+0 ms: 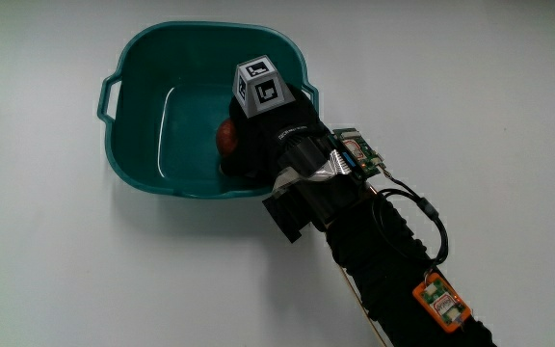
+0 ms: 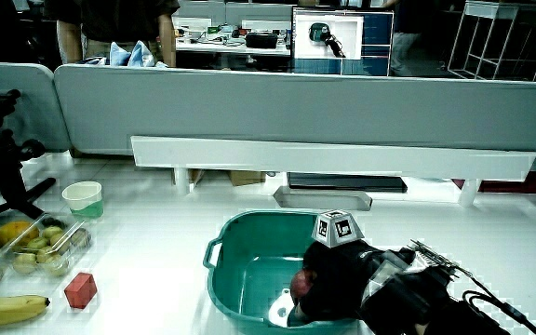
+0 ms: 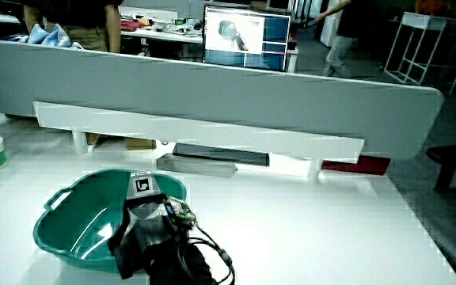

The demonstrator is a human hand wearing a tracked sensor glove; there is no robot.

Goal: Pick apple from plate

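Observation:
A teal basin (image 1: 123,164) with two handles stands on the white table; in both side views it shows as well (image 2: 220,279) (image 3: 50,237). A red apple (image 1: 227,137) lies inside it, mostly covered by the hand. The gloved hand (image 1: 270,135) reaches down into the basin over the rim nearest the person, its fingers curled around the apple. In a side view the apple (image 2: 301,280) peeks out from under the hand (image 2: 338,274). The patterned cube (image 1: 261,87) sits on the hand's back. In a side view the hand (image 3: 145,218) hides the apple.
A small red block (image 2: 80,289) lies on the table beside the basin, with a banana (image 2: 7,307) nearer to the person. A clear box of fruit (image 2: 40,247) and a pale green cup (image 2: 83,198) stand nearer the partition (image 2: 296,107).

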